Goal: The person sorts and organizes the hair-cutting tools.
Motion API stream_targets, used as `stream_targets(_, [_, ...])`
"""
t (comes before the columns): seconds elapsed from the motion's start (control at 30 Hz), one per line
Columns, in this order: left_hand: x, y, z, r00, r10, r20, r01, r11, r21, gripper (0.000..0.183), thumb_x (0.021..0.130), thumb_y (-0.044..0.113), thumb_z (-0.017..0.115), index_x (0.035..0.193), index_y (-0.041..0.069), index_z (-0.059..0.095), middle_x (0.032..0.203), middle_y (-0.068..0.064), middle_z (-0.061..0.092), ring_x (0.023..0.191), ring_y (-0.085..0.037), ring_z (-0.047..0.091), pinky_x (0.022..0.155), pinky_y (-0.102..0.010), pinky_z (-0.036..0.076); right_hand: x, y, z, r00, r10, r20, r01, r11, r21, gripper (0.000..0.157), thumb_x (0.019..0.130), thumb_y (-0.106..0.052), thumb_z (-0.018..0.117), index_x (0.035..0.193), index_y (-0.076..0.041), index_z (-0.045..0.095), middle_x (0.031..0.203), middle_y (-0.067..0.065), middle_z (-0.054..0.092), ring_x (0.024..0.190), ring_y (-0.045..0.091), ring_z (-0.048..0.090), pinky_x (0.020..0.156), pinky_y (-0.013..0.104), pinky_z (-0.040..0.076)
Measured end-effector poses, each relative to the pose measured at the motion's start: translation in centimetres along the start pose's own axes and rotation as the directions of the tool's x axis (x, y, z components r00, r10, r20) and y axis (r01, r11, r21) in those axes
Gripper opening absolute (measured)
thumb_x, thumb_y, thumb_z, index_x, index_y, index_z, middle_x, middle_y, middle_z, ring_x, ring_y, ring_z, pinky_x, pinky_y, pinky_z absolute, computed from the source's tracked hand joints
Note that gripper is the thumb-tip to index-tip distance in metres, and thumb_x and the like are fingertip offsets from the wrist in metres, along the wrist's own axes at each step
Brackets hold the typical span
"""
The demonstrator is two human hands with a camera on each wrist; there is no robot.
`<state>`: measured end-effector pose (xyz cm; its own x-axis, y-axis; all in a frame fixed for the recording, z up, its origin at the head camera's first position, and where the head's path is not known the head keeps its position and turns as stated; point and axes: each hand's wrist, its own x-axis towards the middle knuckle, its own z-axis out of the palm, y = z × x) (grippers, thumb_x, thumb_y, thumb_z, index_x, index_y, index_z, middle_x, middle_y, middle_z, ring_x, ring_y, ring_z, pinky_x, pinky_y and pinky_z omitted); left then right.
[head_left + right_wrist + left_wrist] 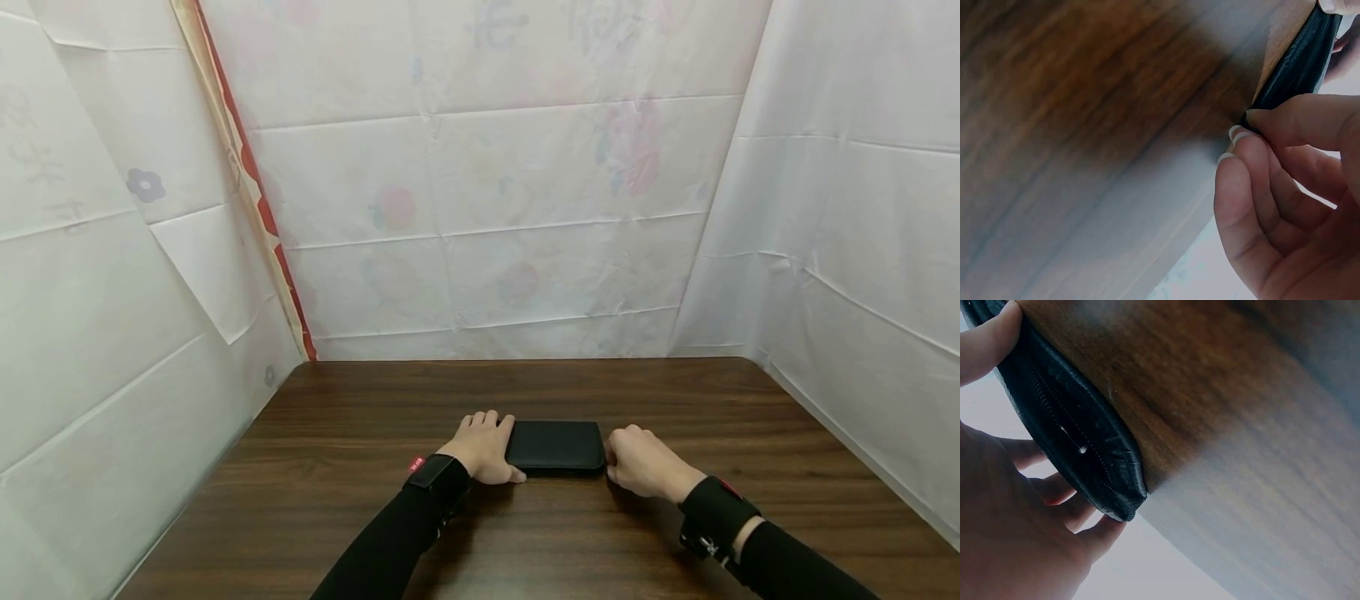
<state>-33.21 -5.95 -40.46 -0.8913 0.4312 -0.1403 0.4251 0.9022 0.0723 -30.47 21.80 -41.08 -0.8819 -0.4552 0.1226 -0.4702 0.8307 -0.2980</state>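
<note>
A flat black zip wallet (557,447) lies on the wooden table between the two hands. My left hand (483,450) holds its left end, with the thumb at the near corner and the other fingers spread along the side. In the left wrist view the wallet's zipped edge (1069,425) faces the camera, with a small bright spot on it. At the opposite end, my right hand (643,462) has its fingers curled in. The right wrist view shows the thumb (1272,122) and fingertips pinching together at the wallet's corner; what lies between them is hidden.
The dark wooden table (360,433) reaches back to a white printed sheet (487,208). More white sheeting hangs at the left (97,333) and right (862,250). Both wrists wear black straps.
</note>
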Motion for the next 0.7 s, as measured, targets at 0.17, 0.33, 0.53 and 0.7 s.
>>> stream_targets(0.17, [-0.05, 0.01, -0.04, 1.000, 0.000, -0.002, 0.000, 1.000, -0.001, 0.091, 0.089, 0.062, 0.069, 0.157, 0.012, 0.036, 0.152, -0.015, 0.043, 0.141, -0.034, 0.039, 0.117, -0.050, 0.029, -0.19, -0.18, -0.04, 1.000, -0.010, 0.002, 0.010, 1.000, 0.007, 0.029, 0.087, 0.001, 0.070, 0.065, -0.017, 0.060, 0.055, -0.007, 0.048, 0.047, 0.006, 0.039, 0.048, 0.023, 0.032])
stream_targets(0.33, [-0.06, 0.01, -0.08, 1.000, 0.000, -0.003, 0.000, 1.000, -0.001, 0.091, 0.088, 0.062, 0.070, 0.157, 0.012, 0.036, 0.152, -0.015, 0.043, 0.140, -0.034, 0.040, 0.117, -0.050, 0.030, -0.27, -0.27, 0.00, 1.000, -0.002, 0.010, 0.002, 1.000, 0.014, 0.028, 0.088, 0.000, 0.070, 0.066, -0.017, 0.061, 0.056, -0.007, 0.049, 0.048, 0.007, 0.043, 0.048, 0.024, 0.034])
stream_targets(0.53, [0.06, -0.05, 0.01, 1.000, 0.002, -0.009, -0.002, 1.000, 0.001, 0.091, 0.088, 0.062, 0.070, 0.157, 0.012, 0.037, 0.151, -0.015, 0.043, 0.140, -0.034, 0.040, 0.117, -0.050, 0.030, -0.35, -0.37, 0.02, 1.000, 0.011, 0.015, -0.011, 1.000, 0.011, 0.027, 0.088, -0.001, 0.071, 0.067, -0.016, 0.062, 0.058, -0.006, 0.051, 0.049, 0.008, 0.046, 0.049, 0.026, 0.038])
stream_targets(0.7, [0.13, -0.03, 0.09, 1.000, 0.004, -0.011, -0.003, 1.000, 0.014, 0.091, 0.088, 0.062, 0.070, 0.157, 0.012, 0.037, 0.151, -0.015, 0.044, 0.140, -0.034, 0.041, 0.116, -0.050, 0.031, -0.43, -0.47, 0.04, 1.000, 0.005, 0.018, -0.005, 1.000, 0.013, 0.029, 0.088, 0.000, 0.070, 0.065, -0.016, 0.060, 0.056, -0.006, 0.049, 0.048, 0.008, 0.045, 0.049, 0.025, 0.037])
